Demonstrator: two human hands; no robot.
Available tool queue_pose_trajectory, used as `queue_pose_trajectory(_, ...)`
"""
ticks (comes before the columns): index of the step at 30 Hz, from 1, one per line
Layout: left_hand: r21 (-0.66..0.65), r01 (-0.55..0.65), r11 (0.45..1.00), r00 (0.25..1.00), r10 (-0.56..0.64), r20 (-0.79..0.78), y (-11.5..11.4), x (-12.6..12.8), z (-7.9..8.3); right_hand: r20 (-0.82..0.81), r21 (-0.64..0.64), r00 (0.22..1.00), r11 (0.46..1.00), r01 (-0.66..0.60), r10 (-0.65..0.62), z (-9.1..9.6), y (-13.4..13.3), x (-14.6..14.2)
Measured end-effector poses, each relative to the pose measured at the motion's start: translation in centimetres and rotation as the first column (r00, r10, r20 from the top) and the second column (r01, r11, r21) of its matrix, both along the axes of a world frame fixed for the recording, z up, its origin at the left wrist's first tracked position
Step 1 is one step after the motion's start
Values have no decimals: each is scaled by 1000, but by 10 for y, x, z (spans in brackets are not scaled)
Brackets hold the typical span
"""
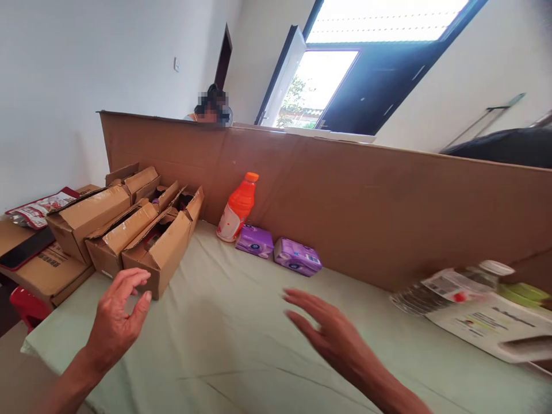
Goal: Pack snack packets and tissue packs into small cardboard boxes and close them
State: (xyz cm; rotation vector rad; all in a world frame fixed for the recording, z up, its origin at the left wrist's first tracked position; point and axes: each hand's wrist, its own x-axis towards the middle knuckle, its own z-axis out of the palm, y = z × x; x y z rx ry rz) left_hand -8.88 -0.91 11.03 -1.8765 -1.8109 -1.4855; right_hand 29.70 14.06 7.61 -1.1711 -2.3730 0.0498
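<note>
My left hand (116, 319) hovers above the pale green tablecloth (224, 339), fingers curled loosely apart and holding nothing, close to the front corner of the nearest open cardboard box (159, 247). My right hand (328, 330) floats over the middle of the table with fingers stretched out flat and empty. Beyond the hands an orange drink bottle (236, 208) leans against the cardboard partition (345, 201). Two purple packets (254, 240) (297, 256) lie beside it.
Three open cardboard boxes lie in a row at the left, on a larger flat box (47, 270) with a dark phone (26, 248) and a red-white pouch (38, 208). A clear plastic bottle (452, 284) and papers (487, 325) lie right. A person sits behind the partition.
</note>
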Motion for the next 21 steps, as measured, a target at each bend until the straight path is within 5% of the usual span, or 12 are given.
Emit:
queue_pose_trajectory(4, 1, -80, 997, 996, 80, -41, 20, -7, -18, 21, -10, 916, 916, -400, 400, 52, 36, -175)
queue_pose_trajectory(7, -21, -91, 996, 990, 88, -114, 32, -11, -24, 36, 11, 865, 865, -501, 501, 82, 55, -252)
queue_pose_trajectory(9, -80, -92, 993, 980, 76, -183, 37, -16, -22, 79, -39, 807, 811, -584, 585, 93, 63, -266)
queue_pose_trajectory(13, -199, -93, 975, 916, 5, -402, 45, -23, -12, 124, -124, 673, 684, -719, 729, 108, 65, -240)
queue_pose_trajectory(17, -246, -112, 963, 822, -50, -568, 53, -23, -2, 198, -330, 702, 721, -609, 684, 125, 63, -231)
queue_pose_trajectory(21, -210, -80, 974, 765, -75, -639, 57, -21, 1, 435, -405, 658, 786, -466, 614, 123, 79, -273)
